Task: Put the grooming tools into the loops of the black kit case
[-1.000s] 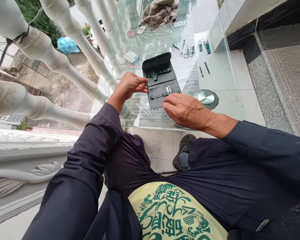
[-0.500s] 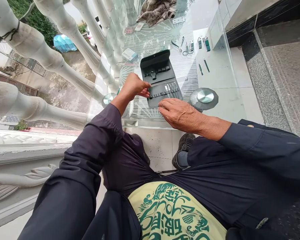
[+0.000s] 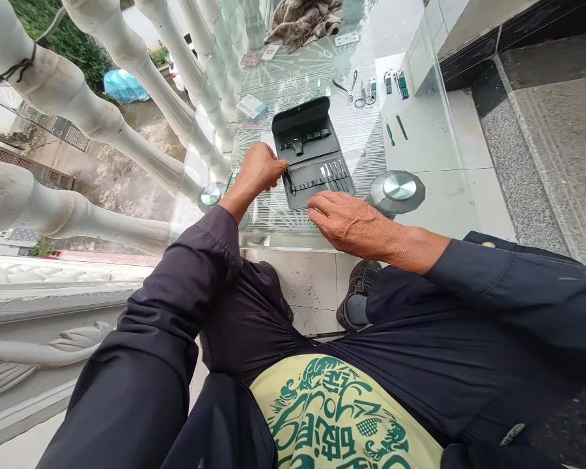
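1. Head view, the hands: your left hand point(image 3: 260, 168) sits at the left edge of the open black tool case point(image 3: 312, 153), fingers pressed together around a thin dark tool point(image 3: 289, 181) whose tip points down at the lower flap. Looks like a pinch grip so the slim thing can line up with the row of elastic loops.
2. Your right hand point(image 3: 348, 221) lies flat on the glass tabletop point(image 3: 322, 78) at the near edge of the case, fingers spread and holding nothing. My guess is it's bracing the case so it doesn't slide on the glass.
3. The case lies opened out in the middle of the tabletop, several silver tools point(image 3: 336, 173) already tucked in its lower row.
4. Other stuff: scissors and nippers point(image 3: 357, 88), nail clippers point(image 3: 394, 81) and two loose dark tools point(image 3: 395, 129) lie further back on the right, well apart from both hands. A rumpled cloth point(image 3: 303, 23) is at the far end, a small box point(image 3: 252, 105) to the left.
5. A round metal fitting point(image 3: 398, 189) sits just right of the case; nothing blocks the loops.
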Available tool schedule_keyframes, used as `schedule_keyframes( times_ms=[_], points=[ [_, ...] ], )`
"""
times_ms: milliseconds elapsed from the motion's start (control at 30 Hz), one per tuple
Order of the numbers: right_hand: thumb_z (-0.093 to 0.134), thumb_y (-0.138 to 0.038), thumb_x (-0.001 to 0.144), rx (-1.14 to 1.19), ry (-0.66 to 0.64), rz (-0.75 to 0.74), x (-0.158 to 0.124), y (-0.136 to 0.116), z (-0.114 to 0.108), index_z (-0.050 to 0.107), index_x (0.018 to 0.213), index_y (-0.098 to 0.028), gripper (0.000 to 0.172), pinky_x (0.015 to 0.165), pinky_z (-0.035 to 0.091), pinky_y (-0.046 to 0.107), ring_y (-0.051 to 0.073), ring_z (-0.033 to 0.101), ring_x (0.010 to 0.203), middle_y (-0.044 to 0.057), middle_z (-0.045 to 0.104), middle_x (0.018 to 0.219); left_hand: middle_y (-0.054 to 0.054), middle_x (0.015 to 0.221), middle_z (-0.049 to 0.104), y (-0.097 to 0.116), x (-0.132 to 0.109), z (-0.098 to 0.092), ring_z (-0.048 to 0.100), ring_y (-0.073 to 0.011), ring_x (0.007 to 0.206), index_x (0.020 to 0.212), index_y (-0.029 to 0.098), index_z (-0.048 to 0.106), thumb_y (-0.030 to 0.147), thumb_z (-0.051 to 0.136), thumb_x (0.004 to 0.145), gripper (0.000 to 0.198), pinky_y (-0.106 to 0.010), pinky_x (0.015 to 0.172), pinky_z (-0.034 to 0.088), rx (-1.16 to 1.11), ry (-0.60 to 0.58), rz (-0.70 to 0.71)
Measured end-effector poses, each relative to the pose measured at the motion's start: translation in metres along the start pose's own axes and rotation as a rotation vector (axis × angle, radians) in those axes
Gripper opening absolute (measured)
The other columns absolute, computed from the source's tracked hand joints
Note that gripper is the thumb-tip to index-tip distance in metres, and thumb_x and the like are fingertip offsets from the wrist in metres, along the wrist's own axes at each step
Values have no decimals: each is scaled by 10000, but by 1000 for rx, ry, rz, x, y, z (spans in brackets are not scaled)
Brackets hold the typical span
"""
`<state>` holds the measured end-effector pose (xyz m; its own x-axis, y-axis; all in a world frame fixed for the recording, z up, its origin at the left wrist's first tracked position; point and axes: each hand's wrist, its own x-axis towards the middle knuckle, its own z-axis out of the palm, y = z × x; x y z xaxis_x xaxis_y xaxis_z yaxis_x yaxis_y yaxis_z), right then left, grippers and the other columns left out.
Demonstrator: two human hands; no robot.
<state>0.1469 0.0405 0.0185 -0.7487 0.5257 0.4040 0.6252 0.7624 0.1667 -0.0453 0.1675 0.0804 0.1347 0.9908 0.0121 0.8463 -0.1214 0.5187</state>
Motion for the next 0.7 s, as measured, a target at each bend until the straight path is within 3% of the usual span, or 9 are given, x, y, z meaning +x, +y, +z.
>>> schedule_keyframes(
  times_ms=[100, 367, 700],
  points=[
    [398, -8, 866, 12, 6, 1, 0, 0, 0, 601, 1005, -88, 258, 779, 371, 372, 266, 457, 998, 184, 562, 1086, -45, 506, 563, -2, 0, 3, 612, -207, 576, 697, 180, 572, 318, 668, 813, 204, -319, 602, 500, -43, 29, 43],
    [395, -7, 868, 19, -4, 4, 0, 0, 0, 600, 1024, -80, 268, 783, 371, 377, 269, 454, 1012, 189, 562, 1107, -7, 530, 580, -10, 2, 7, 615, -158, 555, 727, 177, 596, 192, 693, 796, 120, -290, 627, 534, -265, -39, 118],
    [400, -1, 859, 6, 3, -1, 0, 0, 0, 596, 1010, -81, 260, 786, 370, 377, 269, 449, 1017, 187, 559, 1098, -22, 642, 599, -11, -3, 3, 568, -114, 514, 763, 143, 659, 181, 701, 801, 68, -304, 603, 522, -300, -128, 225]
  ],
)
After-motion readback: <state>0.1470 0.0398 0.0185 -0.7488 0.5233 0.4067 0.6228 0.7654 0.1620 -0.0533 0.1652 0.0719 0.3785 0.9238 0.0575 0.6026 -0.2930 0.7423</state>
